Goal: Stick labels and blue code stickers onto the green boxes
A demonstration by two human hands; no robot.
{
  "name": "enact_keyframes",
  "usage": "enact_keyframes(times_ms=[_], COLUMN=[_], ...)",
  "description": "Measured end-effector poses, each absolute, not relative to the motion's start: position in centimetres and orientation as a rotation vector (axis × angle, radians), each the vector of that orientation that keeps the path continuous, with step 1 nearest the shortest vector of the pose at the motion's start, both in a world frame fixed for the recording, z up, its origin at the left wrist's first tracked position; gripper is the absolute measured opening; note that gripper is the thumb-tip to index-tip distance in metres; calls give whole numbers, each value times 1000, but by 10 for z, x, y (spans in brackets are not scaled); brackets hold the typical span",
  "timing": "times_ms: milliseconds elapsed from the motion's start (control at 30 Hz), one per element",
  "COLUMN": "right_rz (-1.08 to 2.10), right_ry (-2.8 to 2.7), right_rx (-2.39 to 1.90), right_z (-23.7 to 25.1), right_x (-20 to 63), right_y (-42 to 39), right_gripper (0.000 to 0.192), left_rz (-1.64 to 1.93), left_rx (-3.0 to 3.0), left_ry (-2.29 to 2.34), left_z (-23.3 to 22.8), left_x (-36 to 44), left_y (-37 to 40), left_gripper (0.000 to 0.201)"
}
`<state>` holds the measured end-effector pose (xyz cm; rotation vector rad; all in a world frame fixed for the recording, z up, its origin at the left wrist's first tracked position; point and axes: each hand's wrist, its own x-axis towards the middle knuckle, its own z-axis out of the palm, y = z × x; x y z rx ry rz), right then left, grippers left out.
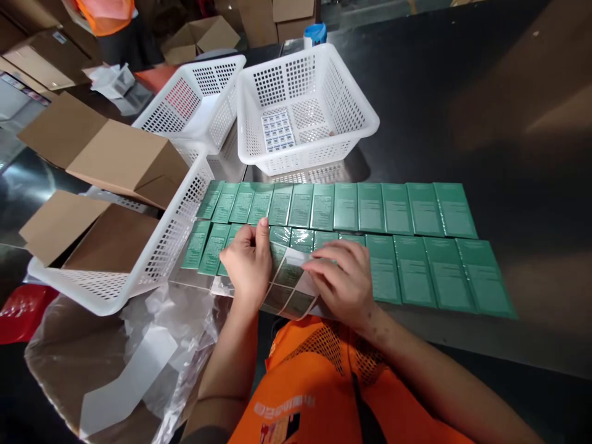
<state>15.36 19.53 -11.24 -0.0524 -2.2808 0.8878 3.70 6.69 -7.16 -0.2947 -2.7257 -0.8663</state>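
Observation:
My left hand pinches a sheet of see-through stickers by its left side, thumb on top. The sheet is tilted, marked into rectangles by pale lines, with white backing along its right side. At that right side, my right hand has its fingers closed on the white edge; whether a single sticker is between them I cannot make out. Beneath and beyond both hands lie two rows of flat green boxes, set side by side on the dark table. My hands and the sheet cover part of the nearer row.
Beyond the rows, a white basket holds a printed label sheet. Another white basket with open cartons stands left. A plastic-lined waste container sits lower left. A person in an orange vest is at the back.

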Motion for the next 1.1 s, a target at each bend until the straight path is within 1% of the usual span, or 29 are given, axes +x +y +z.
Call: enact_keyframes(times_ms=[67, 100, 167, 200, 233, 267, 333, 433, 467, 500, 600, 700, 767, 833, 933, 1100], right_rz=[799, 837, 1044, 1177, 1306, 1416, 1572, 1757, 1834, 1917, 2102, 2078, 1965, 1787, 1554, 1368], right_ry=[-2305, -2324, -2337, -2321, -2294, -2255, -2192, -2236, -2261, -2274, -2258, -2290, -2358, -2454, -2559, -2608], right_rx=[266, 455, 749, 811, 784, 682, 355, -229, -374, -486, -541, -467, -471, -515, -563, -555], right_z=[-110, -106, -95, -88, -81, -74, -65, -62, -64, -67, -78, -87, -91, -95, -103, -117], right_x=[165, 173, 190, 198, 203, 207, 205, 185, 177, 168, 149, 141, 139, 140, 142, 144], right_y=[192, 191, 191, 194, 199, 205, 224, 255, 263, 270, 277, 274, 269, 265, 261, 258], right_gripper=[19, 21, 21, 21, 21, 21, 18, 3, 4, 10, 22, 20, 17, 12, 6, 3], left_rz=[-844, -830, -807, -808, -828, -881, -1096, -1462, -1512, -1514, -1422, -1328, -1260, -1174, -940, -547], left_rx=[-277, -269, -278, -305, -356, -434, -663, -1051, -1157, -1246, -1435, -1525, -1526, -1498, -1422, -1353], left_ry=[-2727, -2723, -2703, -2687, -2676, -2679, -2736, -2892, -2945, -2997, -3121, -3172, -3200, -3270, -3404, -3497], left_z=[-73, -74, -76, -77, -79, -80, -82, -83, -84, -84, -85, -88, -90, -92, -92, -90], left_x=[31, 28, 21, 19, 18, 18, 22, 33, 37, 41, 48, 54, 58, 63, 68, 72], left_y=[65, 63, 57, 53, 49, 44, 37, 33, 33, 35, 41, 48, 52, 56, 62, 71], left_gripper=[44, 44, 44, 44, 45, 45, 44, 37, 36, 35, 31, 30, 34, 37, 36, 34])
